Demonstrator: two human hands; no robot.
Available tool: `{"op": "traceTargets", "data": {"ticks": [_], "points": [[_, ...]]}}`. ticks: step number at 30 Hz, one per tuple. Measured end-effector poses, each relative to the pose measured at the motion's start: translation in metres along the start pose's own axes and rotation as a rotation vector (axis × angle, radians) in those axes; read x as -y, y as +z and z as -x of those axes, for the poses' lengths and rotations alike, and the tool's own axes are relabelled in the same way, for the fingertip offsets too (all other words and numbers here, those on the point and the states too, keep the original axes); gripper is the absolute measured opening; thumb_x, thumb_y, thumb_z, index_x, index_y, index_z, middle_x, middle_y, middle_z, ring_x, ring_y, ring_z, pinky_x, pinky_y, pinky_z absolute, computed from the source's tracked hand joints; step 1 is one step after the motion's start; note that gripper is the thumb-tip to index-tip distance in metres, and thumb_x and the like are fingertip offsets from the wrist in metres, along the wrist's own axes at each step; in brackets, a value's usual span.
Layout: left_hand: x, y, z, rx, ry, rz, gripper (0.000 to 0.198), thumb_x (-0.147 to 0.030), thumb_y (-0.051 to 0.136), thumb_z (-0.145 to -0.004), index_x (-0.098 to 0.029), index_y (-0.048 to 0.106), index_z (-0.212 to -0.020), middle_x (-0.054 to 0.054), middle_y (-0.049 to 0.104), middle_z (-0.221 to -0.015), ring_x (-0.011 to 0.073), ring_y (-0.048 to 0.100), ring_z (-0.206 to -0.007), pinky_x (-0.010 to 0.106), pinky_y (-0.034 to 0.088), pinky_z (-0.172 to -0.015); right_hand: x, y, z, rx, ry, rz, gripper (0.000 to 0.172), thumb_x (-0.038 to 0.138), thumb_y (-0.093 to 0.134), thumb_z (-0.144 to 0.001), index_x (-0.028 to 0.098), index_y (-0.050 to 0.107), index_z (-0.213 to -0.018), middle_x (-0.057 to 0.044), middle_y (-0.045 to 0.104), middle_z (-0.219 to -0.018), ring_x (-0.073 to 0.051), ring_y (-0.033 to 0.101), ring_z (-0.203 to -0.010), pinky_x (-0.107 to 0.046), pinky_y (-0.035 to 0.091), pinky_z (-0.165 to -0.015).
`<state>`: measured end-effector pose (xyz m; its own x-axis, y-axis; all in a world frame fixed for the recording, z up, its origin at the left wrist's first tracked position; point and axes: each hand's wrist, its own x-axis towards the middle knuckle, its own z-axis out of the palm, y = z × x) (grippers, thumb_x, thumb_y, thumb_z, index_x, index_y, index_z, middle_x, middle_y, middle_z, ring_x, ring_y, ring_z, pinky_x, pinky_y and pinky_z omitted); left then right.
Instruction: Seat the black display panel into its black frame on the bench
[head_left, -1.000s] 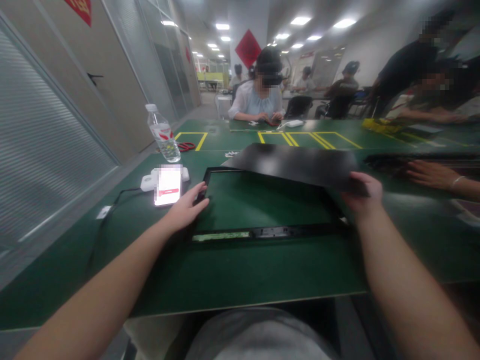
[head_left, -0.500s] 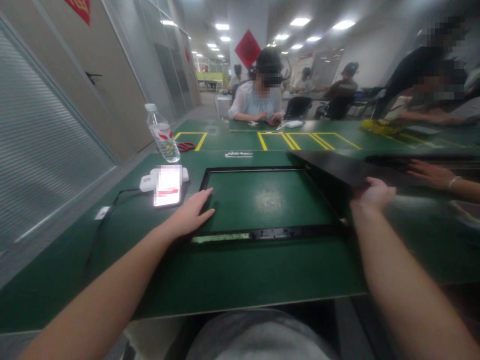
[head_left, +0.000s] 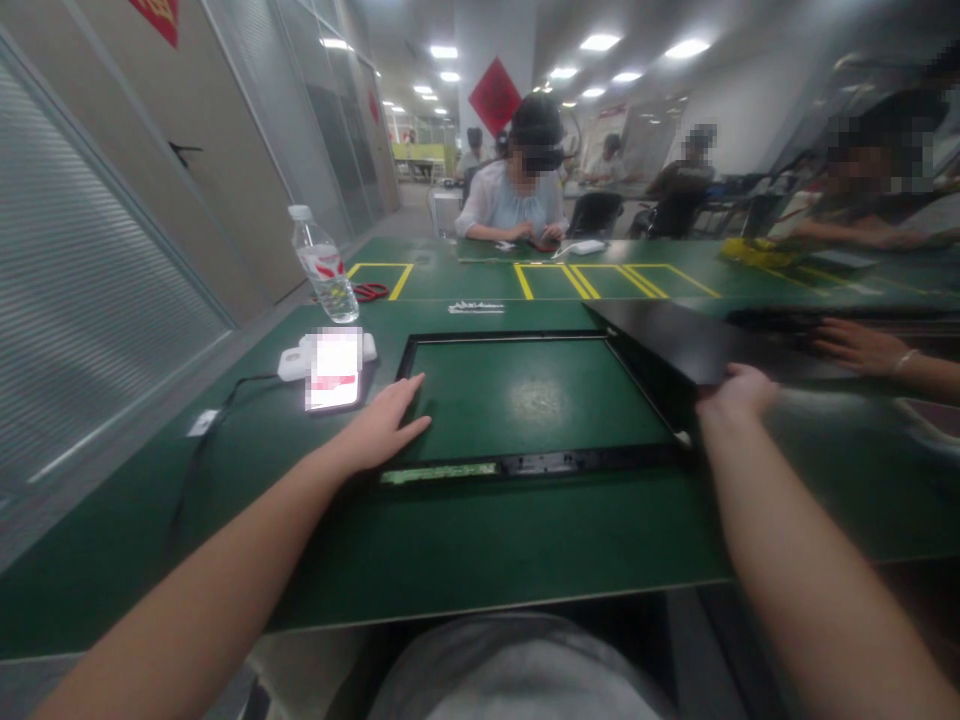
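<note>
A black rectangular frame (head_left: 592, 461) lies flat on the green table, with a green circuit strip (head_left: 439, 473) along its near side. My left hand (head_left: 391, 422) rests on the left side of this frame, fingers stretched out and thumb apart. At the frame's right side, a flat black panel (head_left: 679, 340) is tilted, its left part raised over the frame's edge. My right hand (head_left: 739, 395) grips the near edge of that panel; its fingertips are partly hidden. Another person's hand (head_left: 862, 346) is beside the panel's far right part.
Left of the frame are a lit phone (head_left: 334, 370), a white power strip (head_left: 294, 362) with a black cord, a water bottle (head_left: 325, 265) and red-handled scissors (head_left: 370, 291). Small white pieces (head_left: 477, 308) lie behind the frame. A person (head_left: 517, 190) sits across the table.
My right hand and the panel's near edge have shifted slightly left and down. My left hand stays on the frame. At far right, a standing person has moved mostly out of view.
</note>
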<state>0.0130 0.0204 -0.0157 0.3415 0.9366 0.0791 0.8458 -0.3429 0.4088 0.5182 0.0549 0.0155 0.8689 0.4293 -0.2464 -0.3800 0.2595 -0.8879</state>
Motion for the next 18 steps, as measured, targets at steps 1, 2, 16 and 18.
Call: {"op": "traceTargets", "data": {"ticks": [1,2,16,18], "points": [[0.0007,0.0002,-0.0001,-0.003,0.006,0.005,0.086,-0.058,0.051,-0.095,-0.010,0.034,-0.165,0.024,0.043,-0.168,0.0391,0.040,-0.156,0.058,0.032,-0.127,-0.0016,0.0007,-0.0009,-0.057,0.021,-0.036,0.040,0.002,0.052,-0.067,0.027,0.038,-0.095,0.004,0.053,-0.103,-0.009,0.059,-0.076,-0.018,0.054,-0.057],[0.0014,0.0004,-0.0003,-0.006,0.012,0.011,0.086,-0.058,0.051,-0.095,-0.011,0.035,-0.165,0.024,0.043,-0.168,0.0394,0.041,-0.155,0.058,0.032,-0.126,-0.0029,0.0014,-0.0010,-0.096,0.044,-0.063,0.038,0.001,0.051,-0.066,0.026,0.040,-0.093,0.004,0.054,-0.100,-0.009,0.058,-0.074,-0.018,0.054,-0.057],[0.0008,0.0003,-0.0014,0.018,0.013,0.004,0.088,-0.062,0.047,-0.094,-0.005,0.041,-0.161,0.028,0.046,-0.164,0.0408,0.041,-0.154,0.057,0.030,-0.127,-0.0035,0.0012,0.0034,-0.145,0.180,-0.030,0.031,0.001,0.050,-0.058,0.021,0.049,-0.081,0.002,0.057,-0.085,-0.012,0.058,-0.068,-0.020,0.053,-0.051],[0.0007,0.0004,-0.0014,0.022,0.012,0.002,0.088,-0.062,0.047,-0.095,-0.005,0.042,-0.160,0.028,0.046,-0.164,0.0407,0.041,-0.154,0.056,0.030,-0.128,-0.0031,0.0016,0.0040,-0.145,0.182,-0.031,0.030,0.001,0.050,-0.059,0.021,0.050,-0.082,0.002,0.057,-0.087,-0.012,0.059,-0.069,-0.020,0.054,-0.053]]}}
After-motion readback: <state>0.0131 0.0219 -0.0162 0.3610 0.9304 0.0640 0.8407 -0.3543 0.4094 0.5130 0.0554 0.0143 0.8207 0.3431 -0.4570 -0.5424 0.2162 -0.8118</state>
